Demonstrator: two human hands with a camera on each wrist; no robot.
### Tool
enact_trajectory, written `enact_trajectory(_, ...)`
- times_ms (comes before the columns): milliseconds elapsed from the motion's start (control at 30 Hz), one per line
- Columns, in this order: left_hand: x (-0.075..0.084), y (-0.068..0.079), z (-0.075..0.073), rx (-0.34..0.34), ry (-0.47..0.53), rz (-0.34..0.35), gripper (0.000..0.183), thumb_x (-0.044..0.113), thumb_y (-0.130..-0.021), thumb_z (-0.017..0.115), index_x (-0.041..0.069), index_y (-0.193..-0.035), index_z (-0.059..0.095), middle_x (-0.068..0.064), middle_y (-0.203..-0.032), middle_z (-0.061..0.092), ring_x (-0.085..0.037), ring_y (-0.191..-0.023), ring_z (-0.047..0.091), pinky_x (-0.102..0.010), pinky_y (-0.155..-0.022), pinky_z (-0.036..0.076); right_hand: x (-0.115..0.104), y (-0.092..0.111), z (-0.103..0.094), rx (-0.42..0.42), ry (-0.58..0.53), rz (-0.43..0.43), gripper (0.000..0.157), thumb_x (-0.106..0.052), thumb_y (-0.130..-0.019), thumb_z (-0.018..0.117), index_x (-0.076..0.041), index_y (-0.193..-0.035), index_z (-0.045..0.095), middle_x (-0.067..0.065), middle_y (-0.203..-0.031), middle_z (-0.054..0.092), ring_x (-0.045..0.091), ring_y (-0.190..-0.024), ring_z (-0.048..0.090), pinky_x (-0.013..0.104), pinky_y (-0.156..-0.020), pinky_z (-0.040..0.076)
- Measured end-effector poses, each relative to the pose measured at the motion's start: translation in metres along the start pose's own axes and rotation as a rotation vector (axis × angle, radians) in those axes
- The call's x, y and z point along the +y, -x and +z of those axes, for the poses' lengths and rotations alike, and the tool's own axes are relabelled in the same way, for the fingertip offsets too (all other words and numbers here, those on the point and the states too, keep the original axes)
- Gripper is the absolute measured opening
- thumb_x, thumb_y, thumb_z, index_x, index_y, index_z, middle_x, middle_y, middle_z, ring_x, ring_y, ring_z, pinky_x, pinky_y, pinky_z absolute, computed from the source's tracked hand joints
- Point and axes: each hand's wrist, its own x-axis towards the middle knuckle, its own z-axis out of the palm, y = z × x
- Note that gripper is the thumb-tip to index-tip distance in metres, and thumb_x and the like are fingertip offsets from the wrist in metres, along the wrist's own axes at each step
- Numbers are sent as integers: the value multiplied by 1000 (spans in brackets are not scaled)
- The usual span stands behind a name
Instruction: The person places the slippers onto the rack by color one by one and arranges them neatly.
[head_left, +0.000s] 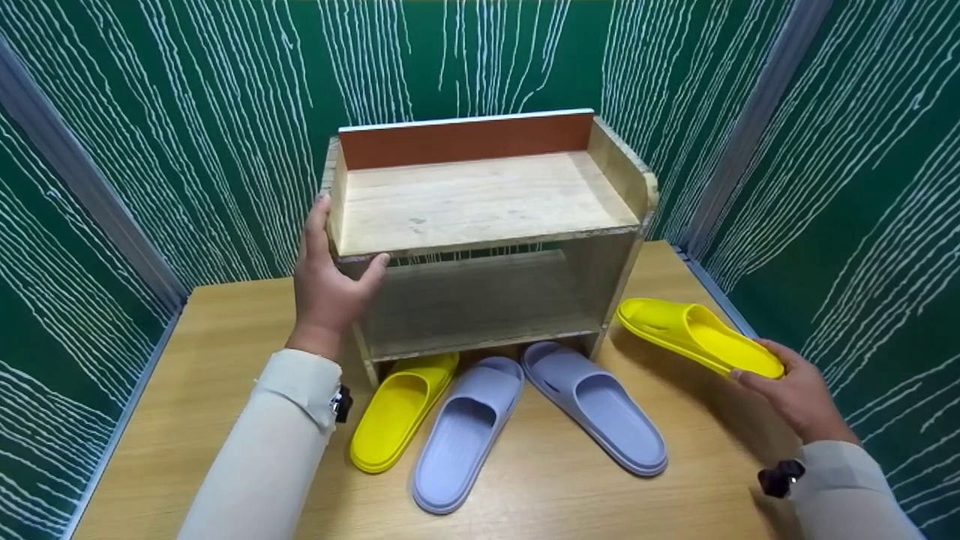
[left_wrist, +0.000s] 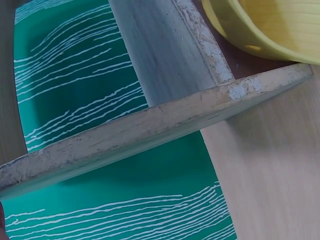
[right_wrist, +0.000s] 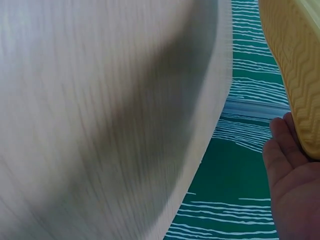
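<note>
My left hand [head_left: 328, 270] grips the front left corner of a small wooden shelf rack [head_left: 480, 199], thumb over the top board's edge and fingers along the side panel. In the head view my right hand [head_left: 799, 390] holds a yellow slipper [head_left: 705, 337] by its heel end, raised above the table to the right of the rack, toe pointing left. The right wrist view shows that slipper's zigzag-patterned sole [right_wrist: 300, 75] with fingers under it. A second yellow slipper [head_left: 390, 427] lies toe-in under the rack's left end. Beside it are two lavender slippers, one in the middle [head_left: 461, 442] and one farther right [head_left: 611, 420].
The rack stands on a wood-grain table [head_left: 240, 337] and has a middle shelf [head_left: 480, 300] below its top board. Green walls [head_left: 225, 112] with white drip lines enclose the table at the back and both sides. Grey posts [head_left: 750, 127] mark the corners.
</note>
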Motion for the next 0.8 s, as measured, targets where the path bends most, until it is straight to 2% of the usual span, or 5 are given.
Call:
enact_trajectory(467, -2, -1, 0, 11, 14, 22, 98, 35, -81, 84, 19, -163, 31, -6, -167, 40, -25, -147, 46, -44, -122, 41, -3, 4, -23, -68, -8, -64, 86, -37, -97, 77, -9, -165, 32, -11, -126, 51, 16, -105, 56, 14, -91, 54)
enact_trajectory(800, -2, 0, 1, 14, 11, 12, 98, 35, -81, 84, 20, -163, 31, -6, -167, 40, -25, -148, 45, -44, -123, 39, -13, 6, -33, -89, -17, -66, 85, -34, -97, 78, -11, -165, 32, -14, -125, 52, 11, -103, 58, 14, -92, 54)
